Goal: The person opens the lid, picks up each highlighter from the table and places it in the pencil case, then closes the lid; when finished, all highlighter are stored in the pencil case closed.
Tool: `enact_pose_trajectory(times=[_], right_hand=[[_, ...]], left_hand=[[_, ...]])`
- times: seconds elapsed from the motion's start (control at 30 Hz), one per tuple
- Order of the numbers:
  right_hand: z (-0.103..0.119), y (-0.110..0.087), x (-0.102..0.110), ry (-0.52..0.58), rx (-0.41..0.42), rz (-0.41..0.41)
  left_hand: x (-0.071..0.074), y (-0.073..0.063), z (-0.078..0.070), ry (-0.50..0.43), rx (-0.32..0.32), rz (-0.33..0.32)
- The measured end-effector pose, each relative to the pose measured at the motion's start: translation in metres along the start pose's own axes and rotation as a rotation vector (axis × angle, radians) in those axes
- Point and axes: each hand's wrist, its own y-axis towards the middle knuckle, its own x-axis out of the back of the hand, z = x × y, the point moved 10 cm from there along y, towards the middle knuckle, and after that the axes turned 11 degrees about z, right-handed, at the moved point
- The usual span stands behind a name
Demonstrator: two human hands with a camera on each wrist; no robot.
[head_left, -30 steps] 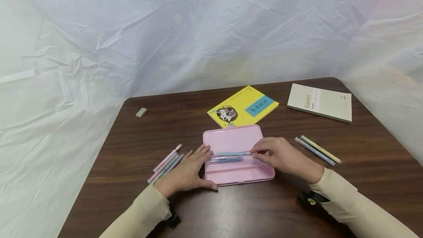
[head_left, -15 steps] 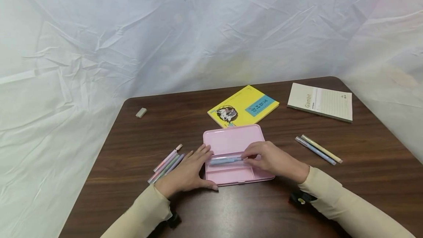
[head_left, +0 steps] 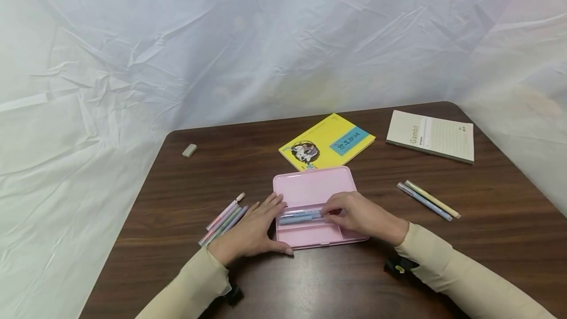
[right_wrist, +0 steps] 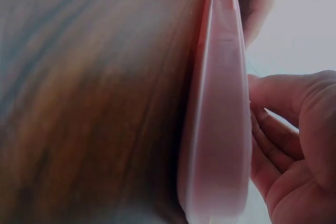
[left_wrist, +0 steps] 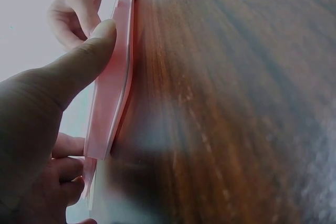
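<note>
The pink pencil case [head_left: 312, 186] lies with its lid folded back. Several blue pens [head_left: 299, 219] lie in its long compartment. My right hand [head_left: 361, 215] reaches over the case's right side and pinches the right end of a blue pen between thumb and fingers. In the right wrist view, the case's side wall [right_wrist: 220, 119] hides the pen, while the right thumb and fingers [right_wrist: 283, 93] meet just past its rim. My left hand [head_left: 252, 230] rests against the case's left edge with fingers extended; its thumb [left_wrist: 84, 66] touches the front wall.
Several pens [head_left: 223, 220] lie left of the left hand. Two more pens [head_left: 428, 201] lie to the right. Behind the case are a yellow booklet [head_left: 328, 137] and a cream notebook [head_left: 436, 137]. An eraser [head_left: 189, 150] sits at the far left of the brown table [head_left: 230, 161].
My right hand has moved left and slightly toward me, bringing the blue pen down into the case's long compartment beside the other. The left hand has stayed in place.
</note>
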Motion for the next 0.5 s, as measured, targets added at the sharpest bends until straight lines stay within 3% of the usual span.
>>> enact_pose_trajectory(times=[0.5], right_hand=[[-0.004, 0.0033, -0.0048, -0.048, -0.047, 0.015]], left_hand=[[0.0002, 0.0009, 0.0002, -0.011, 0.002, 0.016]])
